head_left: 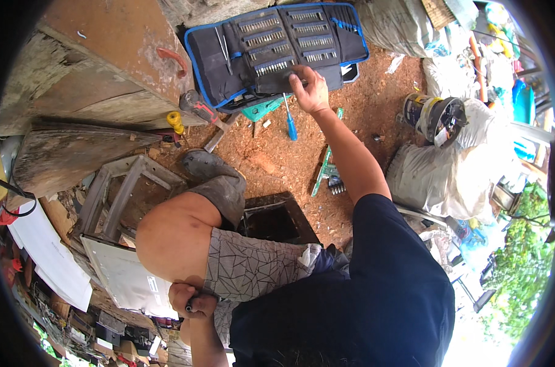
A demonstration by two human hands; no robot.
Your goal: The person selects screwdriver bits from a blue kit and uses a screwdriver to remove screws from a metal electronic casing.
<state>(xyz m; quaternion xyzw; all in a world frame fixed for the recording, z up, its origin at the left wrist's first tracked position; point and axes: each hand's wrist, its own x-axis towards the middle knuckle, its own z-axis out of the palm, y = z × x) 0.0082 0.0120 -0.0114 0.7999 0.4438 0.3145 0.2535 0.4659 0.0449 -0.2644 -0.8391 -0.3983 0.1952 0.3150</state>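
Observation:
A blue-edged black tool case (213, 82) lies unfolded on the ground at the far side, with several rows of small screwdriver bits (314, 43) in it. My right hand (311, 90) reaches out to its near edge. There its thumb and fingers are closed on a black flap (271, 83) below the bit rows. Close to my bent knee, my left hand (192, 301) is wrapped round a thin dark rod-like tool (189, 307) with a round hollow tip. The rest of that tool is hidden in the fist.
A blue-handled screwdriver (291, 127), a hammer (219, 136) and a yellow-handled tool (175, 121) lie near the case. Green circuit boards (322, 174) rest on the dirt. At right stand a black bucket (433, 116) and white sacks (433, 177). A wooden cabinet (115, 49) is at left.

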